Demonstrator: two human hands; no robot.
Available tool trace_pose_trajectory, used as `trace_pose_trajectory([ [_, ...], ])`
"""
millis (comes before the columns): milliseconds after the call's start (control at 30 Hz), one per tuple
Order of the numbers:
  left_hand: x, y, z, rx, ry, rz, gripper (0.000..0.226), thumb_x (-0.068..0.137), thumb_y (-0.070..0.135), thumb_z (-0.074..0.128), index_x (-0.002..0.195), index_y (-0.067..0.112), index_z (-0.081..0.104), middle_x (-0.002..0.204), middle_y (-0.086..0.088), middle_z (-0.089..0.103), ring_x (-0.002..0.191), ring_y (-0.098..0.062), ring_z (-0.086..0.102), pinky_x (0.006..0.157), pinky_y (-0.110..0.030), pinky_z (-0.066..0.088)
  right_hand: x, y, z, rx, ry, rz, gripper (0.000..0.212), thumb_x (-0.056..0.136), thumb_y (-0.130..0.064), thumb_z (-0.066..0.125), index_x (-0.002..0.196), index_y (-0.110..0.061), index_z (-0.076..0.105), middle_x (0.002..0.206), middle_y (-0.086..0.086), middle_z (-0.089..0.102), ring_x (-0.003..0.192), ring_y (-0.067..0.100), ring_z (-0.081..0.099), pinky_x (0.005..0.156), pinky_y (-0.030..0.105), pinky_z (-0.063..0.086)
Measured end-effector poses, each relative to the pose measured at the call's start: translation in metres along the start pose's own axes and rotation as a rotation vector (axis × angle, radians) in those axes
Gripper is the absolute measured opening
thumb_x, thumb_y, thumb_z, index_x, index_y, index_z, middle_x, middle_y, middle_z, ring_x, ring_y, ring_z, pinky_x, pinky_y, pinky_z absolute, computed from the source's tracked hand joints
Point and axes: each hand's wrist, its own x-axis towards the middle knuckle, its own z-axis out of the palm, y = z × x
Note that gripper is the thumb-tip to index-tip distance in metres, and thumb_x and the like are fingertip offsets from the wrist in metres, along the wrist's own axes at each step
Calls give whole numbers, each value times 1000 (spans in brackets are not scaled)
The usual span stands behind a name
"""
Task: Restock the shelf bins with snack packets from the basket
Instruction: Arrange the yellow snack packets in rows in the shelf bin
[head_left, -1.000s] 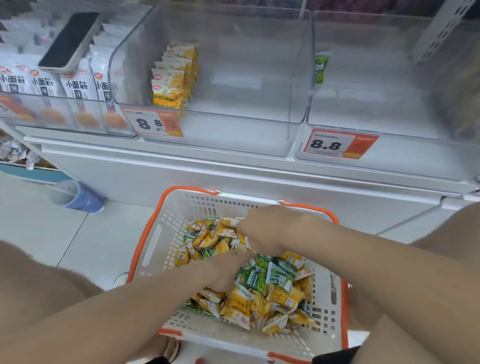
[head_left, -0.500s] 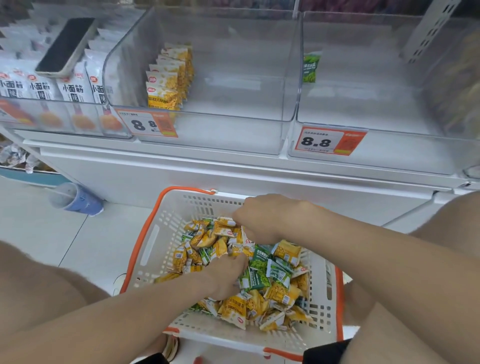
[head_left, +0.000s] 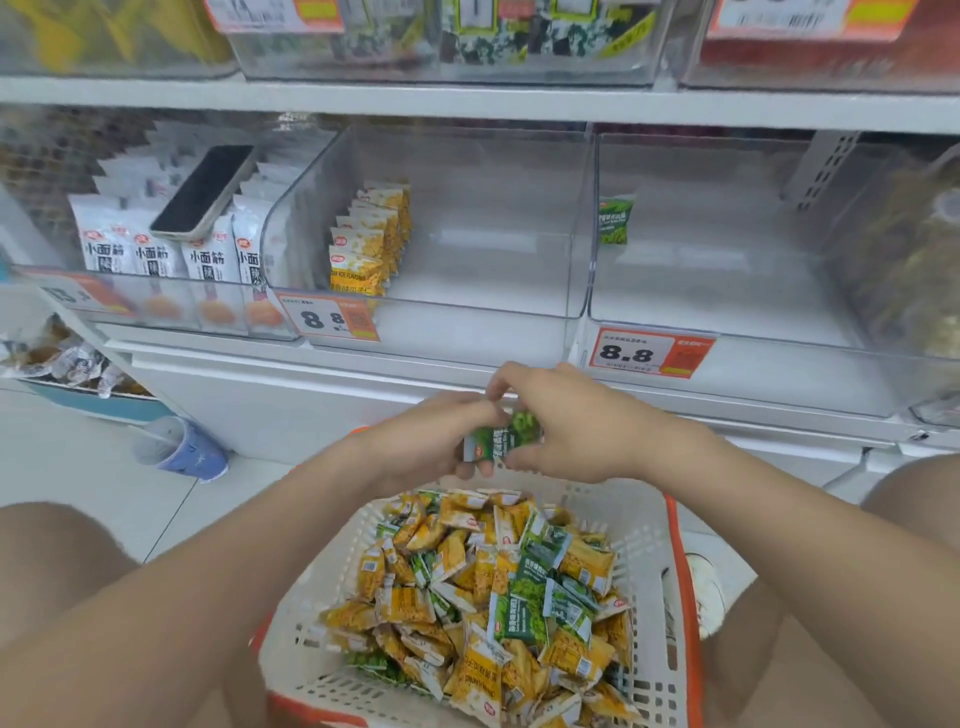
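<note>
A white basket (head_left: 649, 540) with orange rim sits in front of me, heaped with yellow and green snack packets (head_left: 498, 592). Above its far edge my left hand (head_left: 426, 441) and my right hand (head_left: 576, 426) together grip a small bunch of green packets (head_left: 501, 441). On the shelf, the middle clear bin (head_left: 483, 306) holds a short row of yellow packets (head_left: 369, 239) at its left side. The right clear bin (head_left: 727, 317) holds one green packet (head_left: 615, 221) standing at its back left.
The left bin holds white packets (head_left: 156, 249) with a phone (head_left: 205, 189) lying on top. Price tags (head_left: 652, 353) hang on the bin fronts. A blue cup (head_left: 179, 452) lies on the floor at the left. Fuller bins (head_left: 467, 36) line the shelf above.
Both hands have come up out of the basket with green packets and met above its far edge. The view has tilted up, showing the upper shelf.
</note>
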Motion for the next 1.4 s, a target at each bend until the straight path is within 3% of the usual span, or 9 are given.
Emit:
trace_pose_trajectory([
  [100,-17,31,-7,-141,31,87,22,100,27,64,107,8,73,95,-12,67,68,-24,62,63,-30,45,-1,-2,-10,121,223,48,44,87,-43,79,126,-28,64,116,-3,67,115,20,56,90,34,47],
  [267,-24,50,-18,-167,163,305,22,92,-5,70,114,-1,67,104,-28,74,91,-31,74,82,-31,60,-4,-12,-19,626,386,225,30,88,-29,82,113,-20,68,94,1,76,70,15,74,75,41,63],
  [400,-24,55,-19,-101,248,403,22,95,5,70,117,2,69,101,-23,76,86,-22,73,81,-30,61,-5,-18,-24,945,374,251,29,91,-10,78,117,-12,65,98,11,77,80,24,77,78,41,65],
  [600,-18,67,-13,-30,290,501,19,96,7,70,115,8,72,100,-22,77,84,-21,74,88,-38,62,-7,-22,-33,860,478,175,12,95,-26,74,106,-22,73,89,-2,80,84,18,77,82,50,63],
  [867,-3,77,0,569,562,712,18,99,15,64,108,28,72,103,15,73,101,-6,66,88,-34,55,3,8,-61,862,1133,286,21,105,-21,54,125,-16,49,101,-8,65,86,5,63,73,26,49],
  [1000,5,74,8,809,505,734,23,99,18,61,119,28,67,117,15,65,115,-6,56,100,-29,43,30,80,-84,722,988,632,23,98,-26,55,113,-9,55,94,3,56,80,25,52,65,30,41],
  [1133,17,77,18,945,411,712,33,101,23,59,134,25,56,130,10,56,125,-9,51,98,-23,36,55,119,-105,473,724,632,22,93,-26,71,101,-7,66,93,9,64,85,28,59,66,29,42],
  [1233,29,82,26,1008,422,717,45,98,36,59,140,26,47,133,9,55,120,-12,55,99,-33,46,77,129,-119,62,457,650,26,91,-36,75,95,-12,66,78,1,56,83,26,56,71,26,39],
  [1400,49,89,32,1030,523,687,49,95,64,54,134,35,45,112,19,62,89,-8,66,79,-41,56,126,152,-127,108,493,736,58,85,-35,81,126,-5,55,124,11,62,121,29,62,79,27,46],
])
